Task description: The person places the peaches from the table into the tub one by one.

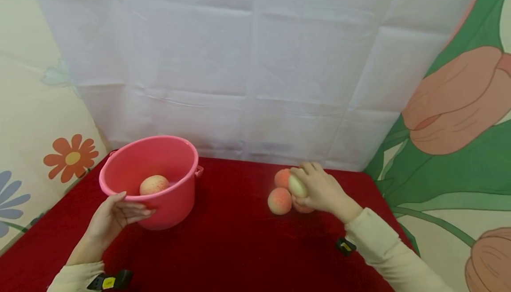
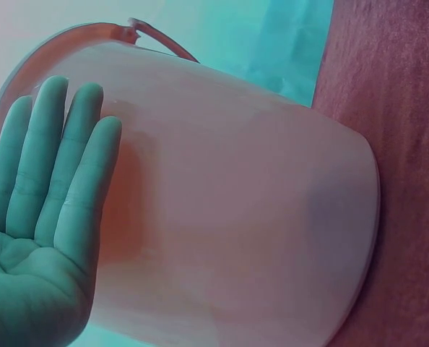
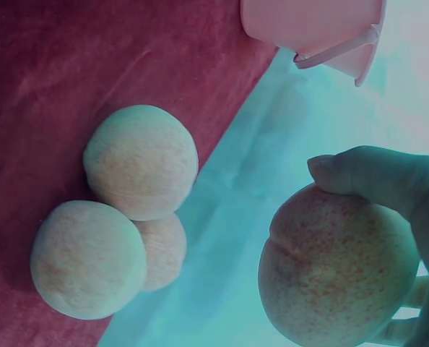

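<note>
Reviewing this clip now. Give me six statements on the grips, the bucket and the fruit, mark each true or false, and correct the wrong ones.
1. The right grip holds a pale peach. True.
2. The left grip is at the rim of the pink bucket. True.
3. The pink bucket lies on its side. False: it stands upright on the red cloth.
4. There is no fruit in the pink bucket. False: one speckled peach shows inside.
5. Three loose peaches lie on the red cloth near the right grip. True.
6. In the head view, those loose peaches are left of the pink bucket. False: they are to its right.
</note>
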`<state>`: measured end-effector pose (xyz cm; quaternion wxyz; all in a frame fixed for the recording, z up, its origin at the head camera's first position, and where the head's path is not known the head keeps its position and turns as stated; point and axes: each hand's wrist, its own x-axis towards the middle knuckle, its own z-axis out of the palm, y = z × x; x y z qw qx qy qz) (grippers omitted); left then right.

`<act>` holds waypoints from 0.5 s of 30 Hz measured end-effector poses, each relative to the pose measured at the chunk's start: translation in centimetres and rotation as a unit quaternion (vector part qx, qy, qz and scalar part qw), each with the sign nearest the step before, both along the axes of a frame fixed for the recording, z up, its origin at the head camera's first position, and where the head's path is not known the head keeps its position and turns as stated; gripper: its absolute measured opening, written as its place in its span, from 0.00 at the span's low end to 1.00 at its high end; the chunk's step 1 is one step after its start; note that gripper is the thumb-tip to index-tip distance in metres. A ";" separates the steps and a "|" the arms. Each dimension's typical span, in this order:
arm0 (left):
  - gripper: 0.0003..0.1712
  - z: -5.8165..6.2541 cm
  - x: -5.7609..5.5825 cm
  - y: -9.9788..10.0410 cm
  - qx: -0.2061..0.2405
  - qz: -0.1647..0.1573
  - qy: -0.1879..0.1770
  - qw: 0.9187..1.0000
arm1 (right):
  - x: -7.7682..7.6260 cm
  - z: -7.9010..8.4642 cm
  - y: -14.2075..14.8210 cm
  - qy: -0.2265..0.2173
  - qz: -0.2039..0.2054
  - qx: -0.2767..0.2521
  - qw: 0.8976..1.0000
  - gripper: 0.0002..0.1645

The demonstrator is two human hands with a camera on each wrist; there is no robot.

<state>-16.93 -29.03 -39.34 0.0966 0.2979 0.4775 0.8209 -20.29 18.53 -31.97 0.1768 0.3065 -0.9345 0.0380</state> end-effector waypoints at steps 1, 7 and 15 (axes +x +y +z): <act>0.39 0.0 0.0 0.0 0.001 -0.001 0.001 1.000 | 0.0 0.2 0.0 0.001 0.000 -0.001 1.000 0.37; 0.39 -0.1 0.0 -0.1 -0.001 0.001 -0.001 1.000 | 0.0 0.9 -0.2 -0.002 -0.003 0.000 1.000 0.37; 0.39 -0.1 0.0 0.0 0.006 -0.002 -0.001 1.000 | -0.3 1.7 -0.3 -0.005 -0.008 0.003 1.000 0.37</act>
